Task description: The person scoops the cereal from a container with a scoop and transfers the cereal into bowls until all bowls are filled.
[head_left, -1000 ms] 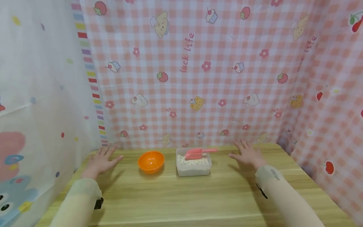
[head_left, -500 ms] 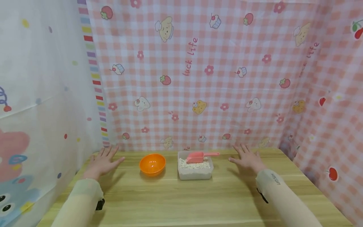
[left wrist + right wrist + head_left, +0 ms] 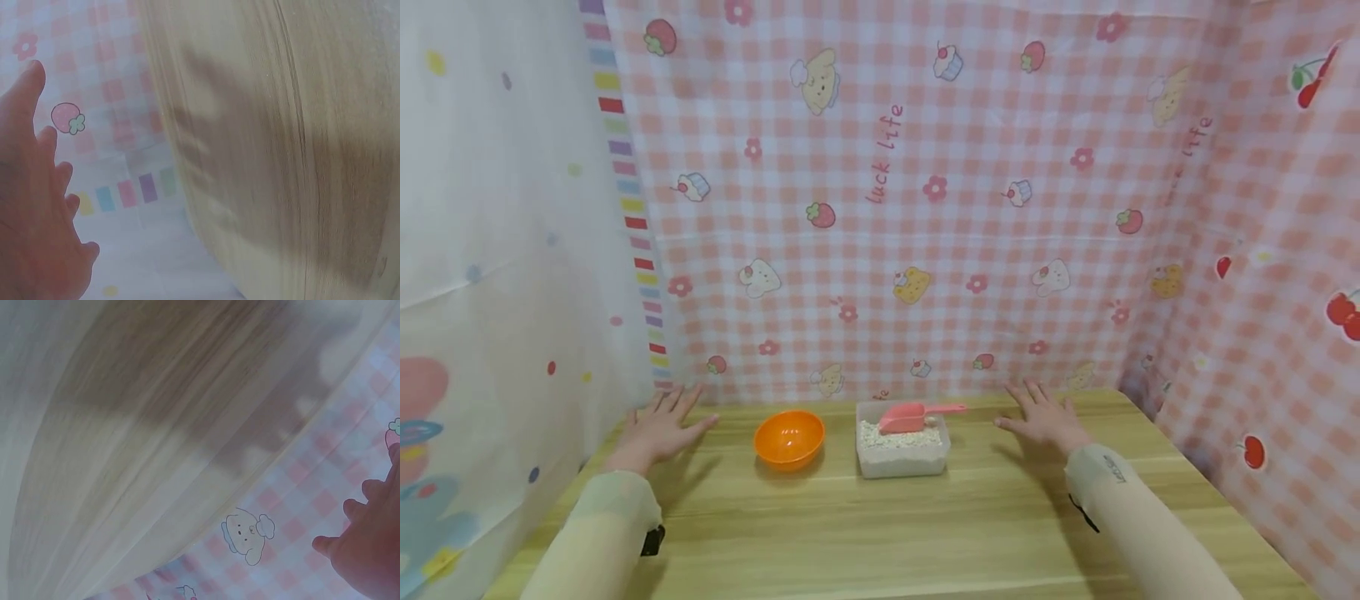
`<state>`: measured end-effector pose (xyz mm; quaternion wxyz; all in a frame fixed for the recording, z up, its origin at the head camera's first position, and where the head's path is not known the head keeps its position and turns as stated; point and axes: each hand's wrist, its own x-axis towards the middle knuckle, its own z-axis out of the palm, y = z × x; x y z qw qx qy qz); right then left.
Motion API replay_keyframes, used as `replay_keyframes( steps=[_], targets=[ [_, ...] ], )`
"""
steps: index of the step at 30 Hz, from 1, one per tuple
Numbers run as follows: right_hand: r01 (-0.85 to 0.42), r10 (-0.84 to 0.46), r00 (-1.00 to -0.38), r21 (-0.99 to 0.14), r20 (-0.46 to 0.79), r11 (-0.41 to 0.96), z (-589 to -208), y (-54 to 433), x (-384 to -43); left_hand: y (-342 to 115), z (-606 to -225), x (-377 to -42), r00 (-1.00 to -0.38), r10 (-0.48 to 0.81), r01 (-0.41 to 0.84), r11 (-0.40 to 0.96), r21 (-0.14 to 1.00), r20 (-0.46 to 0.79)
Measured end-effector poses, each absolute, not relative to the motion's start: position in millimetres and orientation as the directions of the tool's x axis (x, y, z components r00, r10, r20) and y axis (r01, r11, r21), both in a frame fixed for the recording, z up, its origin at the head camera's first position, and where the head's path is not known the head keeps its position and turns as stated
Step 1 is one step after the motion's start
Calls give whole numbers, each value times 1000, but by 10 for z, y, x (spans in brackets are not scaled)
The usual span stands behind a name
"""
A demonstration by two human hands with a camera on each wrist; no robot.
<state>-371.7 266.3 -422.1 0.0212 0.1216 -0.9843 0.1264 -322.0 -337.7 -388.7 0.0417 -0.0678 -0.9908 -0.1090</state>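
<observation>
My left hand (image 3: 655, 432) is spread with straight fingers over the far left of the table, left of an orange bowl (image 3: 789, 442). On the far right my right hand (image 3: 1043, 419) is spread the same way and holds nothing. Between the hands, right of the bowl, stands a clear plastic tub (image 3: 902, 463) with pale flakes (image 3: 880, 437) in it. A pink scoop (image 3: 904, 418) lies on the flakes, its handle reaching past the tub's right rim. In the left wrist view the left hand (image 3: 37, 187) casts a shadow on the wood; the right wrist view shows the right hand's fingers (image 3: 353, 509) apart.
The wooden table (image 3: 850, 542) ends at a pink checked cloth (image 3: 880, 275) hanging along its back. A white patterned cloth (image 3: 497, 250) hangs on the left, and another checked cloth (image 3: 1285, 333) on the right.
The head view has shifted slightly, so everything sits a little lower and further left in it. Hands, bowl, tub and scoop keep their places on the table.
</observation>
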Motion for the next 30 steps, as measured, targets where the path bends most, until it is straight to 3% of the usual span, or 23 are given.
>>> replay_keyframes(
  steps=[6, 10, 17, 24, 30],
  targets=[
    [-254, -243, -967, -212, 74, 944, -4206, 2684, -3711, -3373, -3874, -3230, -989, 122, 137, 969, 205, 87],
    [-250, -242, -968, -252, 64, 935, -4229, 2702, -3737, -3370, -3885, -3259, -988, 133, 148, 960, 238, 80],
    [-272, -265, -960, -549, 94, 790, -4309, 2567, -3696, -3331, -3922, -3347, -974, 176, 224, 841, 493, 143],
    [-269, -222, -961, -752, 166, 602, -4326, 2339, -3644, -3020, -3800, -3351, -965, 152, 256, 713, 653, 212],
    [-133, -162, -984, -917, 77, 377, -4374, 2111, -3687, -2590, -3764, -3364, -972, 149, 233, 565, 792, 180]
  ],
)
